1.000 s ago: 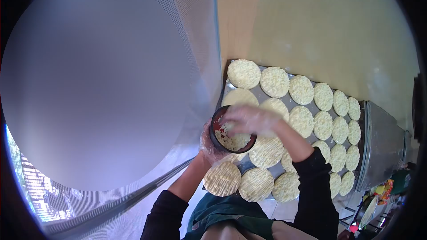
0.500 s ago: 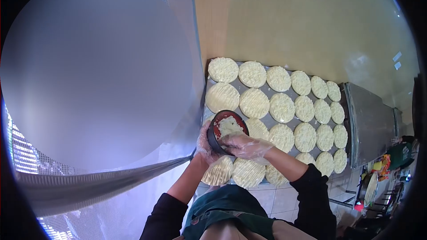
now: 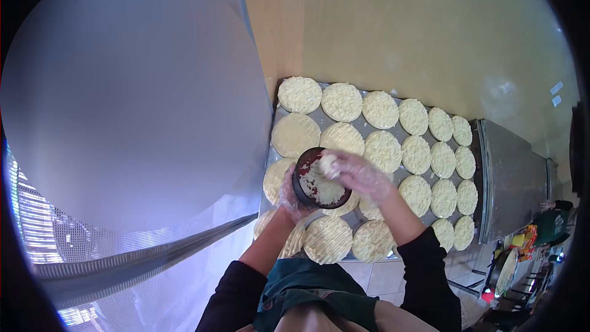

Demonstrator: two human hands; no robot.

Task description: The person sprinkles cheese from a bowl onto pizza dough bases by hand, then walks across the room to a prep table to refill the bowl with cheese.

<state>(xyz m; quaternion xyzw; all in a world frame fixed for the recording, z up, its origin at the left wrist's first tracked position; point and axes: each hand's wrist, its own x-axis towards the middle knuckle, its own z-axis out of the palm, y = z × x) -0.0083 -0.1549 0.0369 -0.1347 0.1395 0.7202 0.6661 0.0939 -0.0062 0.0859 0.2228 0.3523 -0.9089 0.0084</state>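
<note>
Right hand (image 3: 361, 176) is lifted from the bowl's (image 3: 298, 181) contents to just over it, white crumbles (image 3: 329, 166) pinched; scooping seems done. Bowl is gripped by left hand (image 3: 289, 197), above pale discs (image 3: 296, 135).

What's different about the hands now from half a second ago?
The right hand moved up from inside the bowl toward its far side, and now pinches a white clump. The left hand still holds the bowl, and the round cakes stay in their rows.
</note>
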